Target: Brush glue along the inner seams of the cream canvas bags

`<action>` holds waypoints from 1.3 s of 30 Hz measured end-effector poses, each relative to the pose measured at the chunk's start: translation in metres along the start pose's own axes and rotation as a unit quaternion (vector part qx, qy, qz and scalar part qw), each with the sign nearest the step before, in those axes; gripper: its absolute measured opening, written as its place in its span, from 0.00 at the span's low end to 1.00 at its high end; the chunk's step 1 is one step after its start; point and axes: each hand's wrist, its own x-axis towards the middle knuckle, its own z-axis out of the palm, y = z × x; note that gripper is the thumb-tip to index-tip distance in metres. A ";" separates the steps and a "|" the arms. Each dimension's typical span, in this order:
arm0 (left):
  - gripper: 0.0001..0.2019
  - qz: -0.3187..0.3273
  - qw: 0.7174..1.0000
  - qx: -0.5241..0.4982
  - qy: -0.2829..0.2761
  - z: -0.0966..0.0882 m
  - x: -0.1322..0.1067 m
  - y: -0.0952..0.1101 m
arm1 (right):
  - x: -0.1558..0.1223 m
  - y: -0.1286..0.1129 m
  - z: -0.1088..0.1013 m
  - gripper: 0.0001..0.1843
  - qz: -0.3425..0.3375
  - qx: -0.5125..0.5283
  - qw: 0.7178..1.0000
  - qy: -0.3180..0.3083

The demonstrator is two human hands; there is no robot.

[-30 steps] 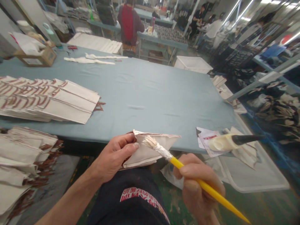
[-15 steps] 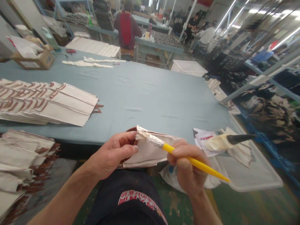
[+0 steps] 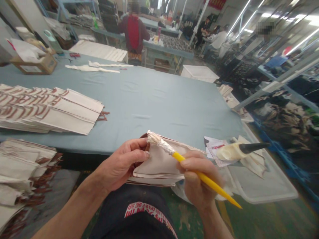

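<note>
My left hand (image 3: 127, 159) pinches the left end of a cream fabric piece (image 3: 159, 162) with brown edging, held at the table's front edge above my lap. In my right hand (image 3: 199, 172) is a yellow-handled brush (image 3: 211, 184), its neck wrapped in white and its bristles pale and clumped. The bristles touch the upper left corner of the fabric piece, close to my left fingertips. Several fabric layers show at the piece's lower edge. Part of its right end lies hidden behind my right hand.
Stacked cream pieces with brown trim (image 3: 67, 113) lie on the blue-grey table (image 3: 159, 96); another stack (image 3: 22, 166) is lower left. At right, a pale bottle with a black nozzle (image 3: 231, 151) stands by a clear bin (image 3: 264, 196). A cardboard box (image 3: 37, 63) sits far left. People work beyond.
The fabric piece has tilted, showing more of its face and lower edge. The brush handle's rear end has dropped, while the bristles stay at the same corner.
</note>
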 end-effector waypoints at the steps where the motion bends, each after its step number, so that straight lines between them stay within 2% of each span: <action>1: 0.15 0.001 1.000 0.001 0.001 0.000 0.001 0.000 | 0.001 0.001 0.002 0.05 -0.002 -0.003 1.000 0.001; 6: 0.17 0.004 1.000 0.003 -0.001 -0.002 0.006 0.002 | 0.001 0.004 0.005 0.06 -0.030 -0.022 0.995 0.089; 8: 0.17 0.006 1.000 0.002 0.000 -0.002 0.007 0.004 | -0.002 0.004 0.002 0.05 -0.044 -0.044 0.996 0.070; 12: 0.17 0.009 1.000 -0.005 0.006 0.002 0.008 0.006 | -0.003 0.001 -0.001 0.05 -0.072 -0.105 0.992 -0.024; 14: 0.17 0.015 1.000 -0.010 0.008 0.004 0.009 0.006 | 0.000 0.001 0.001 0.05 -0.086 -0.139 0.985 -0.051; 21: 0.16 0.021 0.999 -0.037 0.010 0.010 0.014 0.009 | 0.004 0.008 0.005 0.09 -0.122 -0.208 0.970 -0.009; 26: 0.13 0.034 0.997 -0.062 0.011 0.014 0.019 0.012 | 0.008 0.008 0.006 0.06 -0.133 -0.224 0.965 -0.041; 29: 0.13 0.037 0.997 -0.066 0.027 0.014 0.021 0.011 | 0.009 0.011 0.001 0.06 -0.148 -0.236 0.959 -0.046; 35: 0.18 0.028 0.995 -0.062 0.068 0.010 0.022 0.009 | -0.004 0.021 -0.017 0.12 -0.131 -0.269 0.954 -0.031; 39: 0.17 0.031 0.995 -0.070 0.056 0.009 0.023 0.010 | -0.010 0.024 -0.019 0.13 -0.124 -0.263 0.956 -0.023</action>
